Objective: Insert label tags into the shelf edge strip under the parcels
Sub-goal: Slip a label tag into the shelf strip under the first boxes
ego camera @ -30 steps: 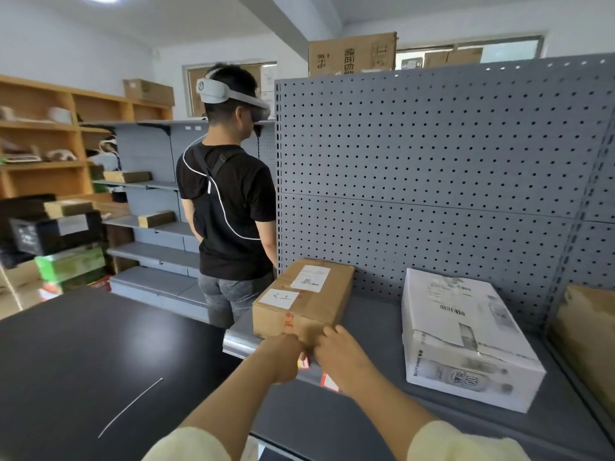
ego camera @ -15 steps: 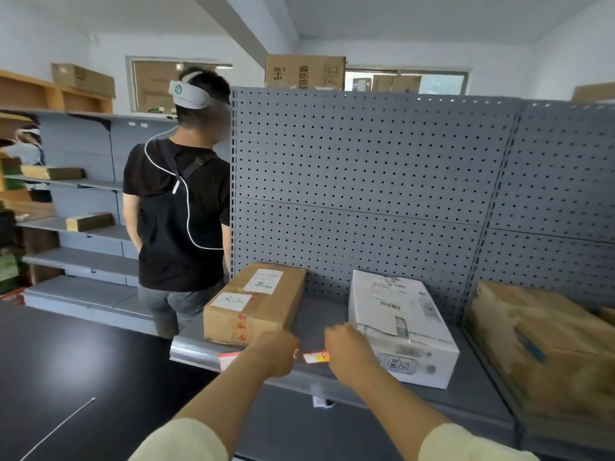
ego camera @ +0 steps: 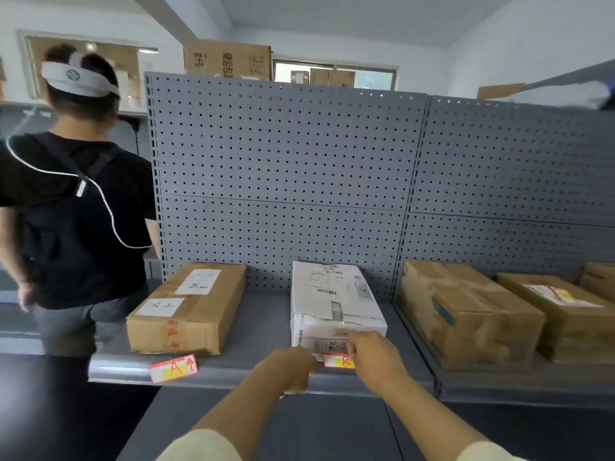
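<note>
One grey pegboard panel (ego camera: 283,168) backs the shelf (ego camera: 263,331). On it a brown parcel (ego camera: 189,307) lies left of a white parcel (ego camera: 332,304), apart. Below the white parcel, the right hand (ego camera: 372,356) pinches a red-and-yellow label tag (ego camera: 337,361) at the shelf edge strip (ego camera: 233,374); the left hand (ego camera: 289,369) is curled just beside it, its grip hidden. Another tag (ego camera: 173,368) sits tilted in the strip under the brown parcel.

Single head-worn view: faces forward and slightly down at the shelf (ego camera: 253,367) and pegboard (ego camera: 283,181), close, forearms entering from below.
</note>
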